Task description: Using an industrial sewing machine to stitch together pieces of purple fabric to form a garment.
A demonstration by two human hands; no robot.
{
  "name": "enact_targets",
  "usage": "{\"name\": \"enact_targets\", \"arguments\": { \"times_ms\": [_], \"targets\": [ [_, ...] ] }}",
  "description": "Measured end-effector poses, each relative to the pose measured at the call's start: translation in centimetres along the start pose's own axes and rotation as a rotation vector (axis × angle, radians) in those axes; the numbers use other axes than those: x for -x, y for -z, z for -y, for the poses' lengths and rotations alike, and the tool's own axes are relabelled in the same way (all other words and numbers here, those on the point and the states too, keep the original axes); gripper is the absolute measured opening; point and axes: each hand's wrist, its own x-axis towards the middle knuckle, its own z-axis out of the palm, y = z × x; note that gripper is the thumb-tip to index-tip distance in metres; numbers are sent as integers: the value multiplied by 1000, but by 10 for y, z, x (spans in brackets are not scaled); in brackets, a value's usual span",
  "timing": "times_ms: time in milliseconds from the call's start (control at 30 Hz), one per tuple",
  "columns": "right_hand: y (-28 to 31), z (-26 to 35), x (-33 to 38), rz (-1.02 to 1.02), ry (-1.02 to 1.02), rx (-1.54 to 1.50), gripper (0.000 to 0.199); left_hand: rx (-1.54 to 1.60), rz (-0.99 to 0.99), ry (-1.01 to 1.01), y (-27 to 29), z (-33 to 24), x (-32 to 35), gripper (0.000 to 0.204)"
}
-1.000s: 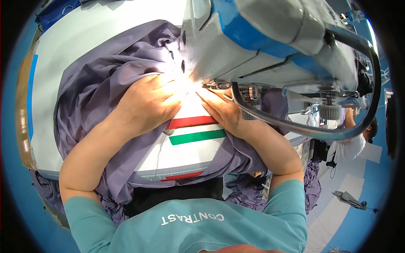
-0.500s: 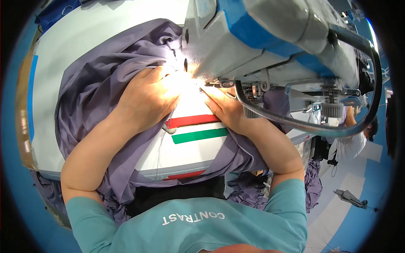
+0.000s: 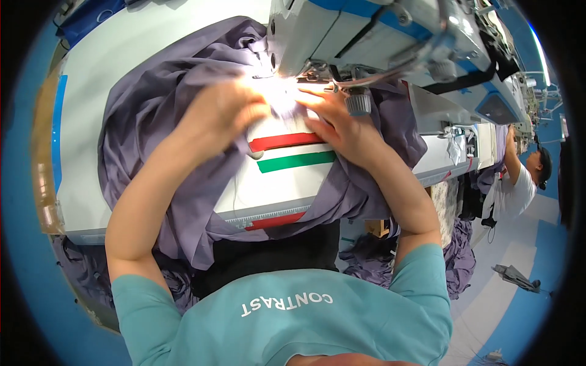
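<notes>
Purple-grey cloth [image 3: 152, 110] lies bunched over the machine bed and hangs past its front edge on both sides. A white and blue sewing machine [image 3: 342, 36] stands over it, its lamp glaring on the needle area. My left hand [image 3: 229, 113], smeared by motion, is at the cloth left of the bright spot; its grip cannot be made out. My right hand [image 3: 336, 119] reaches in from the right with fingers stretched toward the presser-foot area and thumb apart. Glare hides its fingertips and the cloth edge there.
Red tape [image 3: 284, 141] and green tape [image 3: 296, 161] cross the white table [image 3: 85, 165] in front of my hands. A ruler strip [image 3: 262, 215] runs along the front edge. More purple cloth [image 3: 372, 256] is piled below. Another person [image 3: 513, 189] works at the far right.
The view has shifted, showing more of the machines to the right. My left hand now blurs with motion, its fingers less closely bent on the cloth. My right hand remains beside the presser-foot area.
</notes>
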Motion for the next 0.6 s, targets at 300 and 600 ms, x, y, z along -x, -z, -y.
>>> {"name": "enact_targets", "arguments": {
  "times_ms": [300,600],
  "targets": [
    [3,69,100,28,95,-4,55,549,754,77,17,-36,130,15],
    [-95,106,195,672,58,-142,22,-396,-377,-55,-15,29,108,32]
  ]
}}
